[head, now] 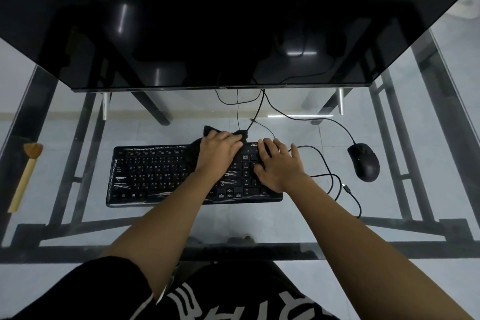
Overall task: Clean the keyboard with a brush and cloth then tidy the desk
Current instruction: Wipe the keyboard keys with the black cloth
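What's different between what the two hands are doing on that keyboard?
The left hand presses a dark cloth against the upper middle of the keyboard; the right hand holds nothing. The left hand's fingers lie close together over the cloth, while the right hand's fingers are spread flat over the number pad at the right end. Both hands rest palm-down on the keyboard.

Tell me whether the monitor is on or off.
Off, as far as the view shows: the monitor screen is black with no image, only dim reflections of the room and light glints.
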